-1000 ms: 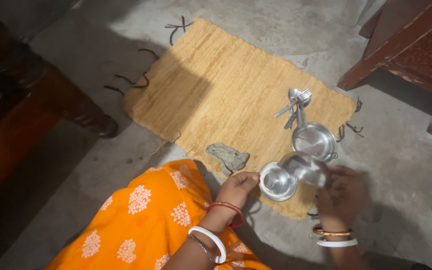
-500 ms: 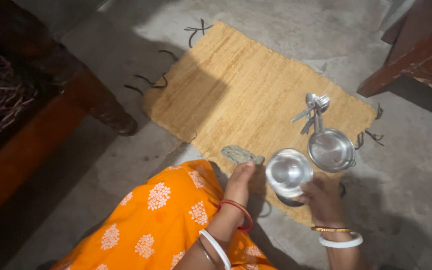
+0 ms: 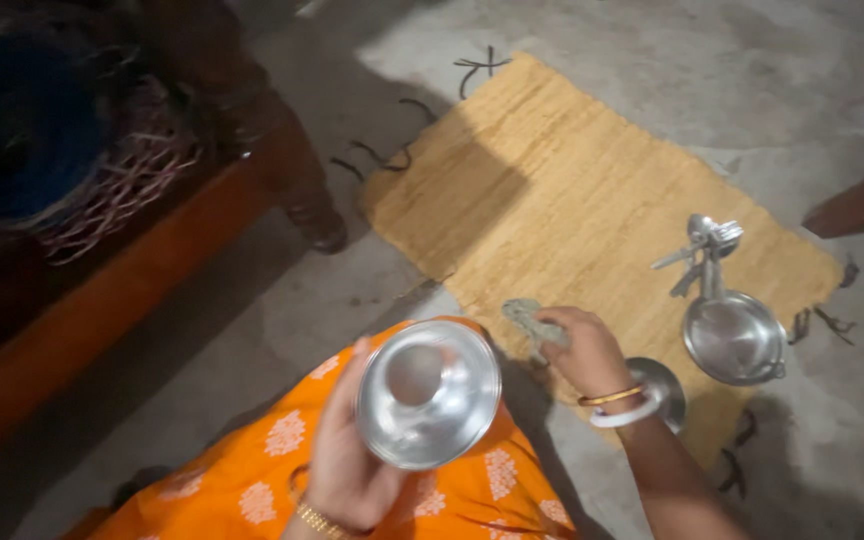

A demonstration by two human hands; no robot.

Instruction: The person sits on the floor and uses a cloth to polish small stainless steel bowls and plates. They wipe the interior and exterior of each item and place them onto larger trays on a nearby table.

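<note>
Your left hand (image 3: 347,470) wrapped round steel bowl (image 3: 428,393), open side up toward you, held over orange cloth (image 3: 252,480). Your right hand (image 3: 584,350) pinching grey rag (image 3: 530,318) on straw mat (image 3: 592,200). Second bowl (image 3: 660,388) just behind that wrist, small pan (image 3: 734,338) and spoons (image 3: 704,245) further right.

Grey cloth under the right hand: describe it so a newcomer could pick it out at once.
Find the yellow woven mat on the concrete floor, then its near edge beside the orange patterned garment. There the right hand grips a small crumpled grey cloth. It is the only soft, dull item; the bowl in the left hand and the others are shiny steel.
</note>
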